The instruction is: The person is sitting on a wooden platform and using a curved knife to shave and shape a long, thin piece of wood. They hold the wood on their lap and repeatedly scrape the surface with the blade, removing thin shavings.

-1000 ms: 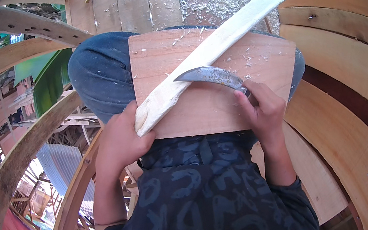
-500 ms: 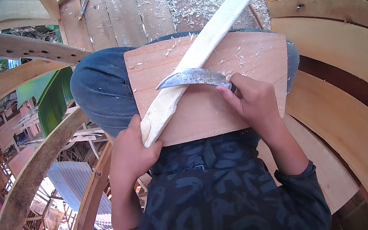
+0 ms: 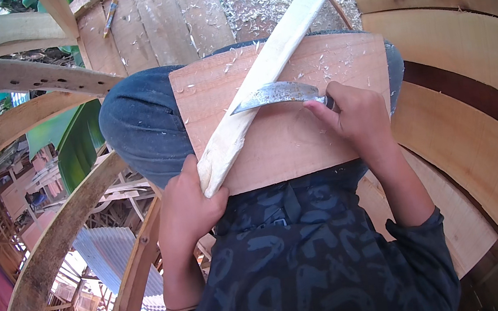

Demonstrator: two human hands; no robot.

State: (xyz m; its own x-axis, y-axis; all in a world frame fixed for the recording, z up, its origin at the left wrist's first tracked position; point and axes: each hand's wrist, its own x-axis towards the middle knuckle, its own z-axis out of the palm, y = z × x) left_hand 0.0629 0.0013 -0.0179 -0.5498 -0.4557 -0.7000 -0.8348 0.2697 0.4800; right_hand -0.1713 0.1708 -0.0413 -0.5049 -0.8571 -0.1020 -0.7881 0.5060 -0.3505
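A long pale strip of wood (image 3: 283, 39) slants across a flat wooden board (image 3: 299, 141) that lies over my lap. My left hand (image 3: 189, 197) is closed around the strip's near end, at the board's left front corner. In my right hand (image 3: 357, 115) is a knife with a curved blade (image 3: 278, 93), gripped by its handle, which the fingers mostly hide. The blade points left, and its tip lies over the strip about midway along. Where the strip nears my left hand, its surface looks rough and cut. Small shavings are scattered on the board.
Wood shavings (image 3: 258, 7) cover the plank floor (image 3: 159, 20) ahead of me. A small wrapper-like stick (image 3: 110, 18) lies at the far left. Curved planks (image 3: 451, 35) rise on the right. Open wooden ribs (image 3: 54, 241) stand on the left, with a corrugated sheet (image 3: 108, 252) below.
My right hand and the knife have shifted right and slightly up, leaving only the blade's tip end over the strip. My left hand keeps its hold.
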